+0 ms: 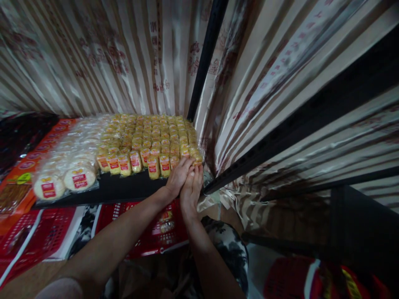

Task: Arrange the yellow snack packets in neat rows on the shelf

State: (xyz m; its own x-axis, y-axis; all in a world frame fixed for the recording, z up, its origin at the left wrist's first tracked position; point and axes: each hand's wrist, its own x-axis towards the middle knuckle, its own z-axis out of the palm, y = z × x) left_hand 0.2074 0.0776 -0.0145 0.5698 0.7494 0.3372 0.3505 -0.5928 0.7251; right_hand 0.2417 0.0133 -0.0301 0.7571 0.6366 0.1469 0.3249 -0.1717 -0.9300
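Rows of small yellow snack packets in clear wrap with red labels stand on a black shelf. My left hand lies against the front packets at the right end of these rows, its fingers stretched forward. Right beside it and touching it, my right hand has its fingers straight and close together against the rightmost packets. The hands cover the lower part of those packets, and I see no packet lifted. Left of the yellow rows stand larger round white wrapped crackers, also with red labels.
Below the shelf are red plastic baskets, with a few packets in one. A black upright post and a slanting black bar border the right end. Pleated curtains hang behind. Orange packaging lies far left.
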